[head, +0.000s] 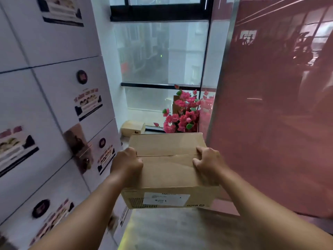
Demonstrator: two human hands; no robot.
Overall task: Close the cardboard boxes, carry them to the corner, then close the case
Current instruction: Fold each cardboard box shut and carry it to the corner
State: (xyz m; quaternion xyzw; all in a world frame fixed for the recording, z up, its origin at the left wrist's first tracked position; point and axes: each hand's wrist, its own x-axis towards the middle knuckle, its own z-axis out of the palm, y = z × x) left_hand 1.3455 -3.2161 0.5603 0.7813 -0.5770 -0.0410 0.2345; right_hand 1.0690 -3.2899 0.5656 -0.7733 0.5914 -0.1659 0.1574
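both hands (pixel 126 164) round closed cardboard box (pixel 167 170), white label (pixel 166 198) unreadable

Cardboard box (pixel 167 168) held mid-frame btwn left hand (pixel 127 164) on its left side & right hand (pixel 207 165) on its right. Stacked cartons (pixel 54 98) to the left, glossy panel (pixel 270 105) right. Behind box: small chest (pixel 133 128), flowers (pixel 182 114) right of it, window (pixel 162 55) beyond.

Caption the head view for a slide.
Both hands, left and right, carry a closed cardboard box toward the window corner.
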